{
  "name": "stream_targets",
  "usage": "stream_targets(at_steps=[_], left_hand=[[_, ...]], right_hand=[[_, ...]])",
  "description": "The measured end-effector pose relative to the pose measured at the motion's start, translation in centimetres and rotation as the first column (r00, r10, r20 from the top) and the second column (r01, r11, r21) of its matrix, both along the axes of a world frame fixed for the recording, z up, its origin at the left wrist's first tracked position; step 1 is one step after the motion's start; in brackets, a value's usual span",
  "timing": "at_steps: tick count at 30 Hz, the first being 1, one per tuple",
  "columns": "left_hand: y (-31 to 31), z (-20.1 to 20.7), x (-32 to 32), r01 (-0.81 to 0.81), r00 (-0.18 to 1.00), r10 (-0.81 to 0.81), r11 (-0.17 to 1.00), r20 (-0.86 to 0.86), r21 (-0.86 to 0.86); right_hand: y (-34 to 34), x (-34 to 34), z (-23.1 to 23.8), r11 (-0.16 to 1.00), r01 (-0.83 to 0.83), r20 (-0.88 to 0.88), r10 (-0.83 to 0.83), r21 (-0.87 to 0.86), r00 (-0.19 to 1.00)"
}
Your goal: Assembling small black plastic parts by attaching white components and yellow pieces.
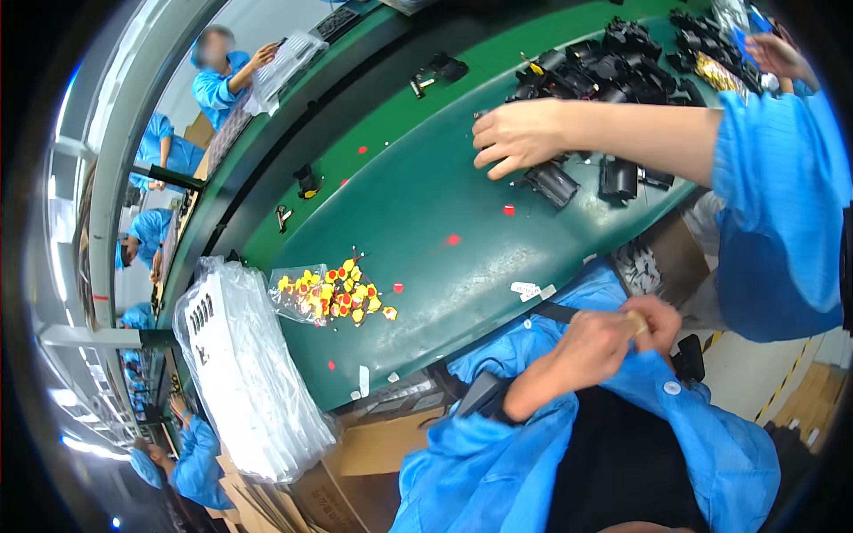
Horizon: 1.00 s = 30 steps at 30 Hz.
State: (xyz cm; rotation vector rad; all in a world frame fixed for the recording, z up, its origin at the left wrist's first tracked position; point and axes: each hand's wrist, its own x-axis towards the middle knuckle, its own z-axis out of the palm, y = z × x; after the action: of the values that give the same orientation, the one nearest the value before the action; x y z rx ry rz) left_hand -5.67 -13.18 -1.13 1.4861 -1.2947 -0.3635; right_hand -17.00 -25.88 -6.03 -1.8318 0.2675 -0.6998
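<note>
My left hand [593,348] and my right hand [656,322] meet in front of my open blue jacket [506,462], just off the near edge of the green work table [418,329]. Both have curled fingers pressed close together. Something small and yellowish shows between them, but I cannot make out what they hold. A dark band [484,393] circles my left wrist. Beyond my hands, a co-worker's bare forearm [640,129] reaches in from the right, its hand over the table beside black cylindrical parts [553,184].
Black parts [613,67] are heaped at the far right. Small yellow-and-red pieces [342,293] spill from a clear bag on the left. Plastic-wrapped white trays [244,373] stand at the table's left end. Cardboard boxes [378,449] sit below the edge. Other workers [218,84] are across the line.
</note>
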Motion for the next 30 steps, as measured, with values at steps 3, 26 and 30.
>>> stream_targets(at_steps=[3,26,30], left_hand=[[3.6,3.8,1.7,-0.289,0.954,0.295,0.953,0.061,-0.096],[18.8,-1.2,13.4,-0.953,0.205,0.667,-0.031,0.716,0.302],[19.1,-1.3,14.5,-0.937,0.256,0.611,-0.032,0.749,0.347]], right_hand=[[0.7,5.1,4.7,0.92,-0.288,0.145,0.334,-0.267,0.932],[5.2,21.6,6.2,0.685,-0.626,-0.216,0.592,-0.373,0.777],[5.0,20.9,6.3,0.682,-0.626,-0.177,0.611,-0.378,0.772]])
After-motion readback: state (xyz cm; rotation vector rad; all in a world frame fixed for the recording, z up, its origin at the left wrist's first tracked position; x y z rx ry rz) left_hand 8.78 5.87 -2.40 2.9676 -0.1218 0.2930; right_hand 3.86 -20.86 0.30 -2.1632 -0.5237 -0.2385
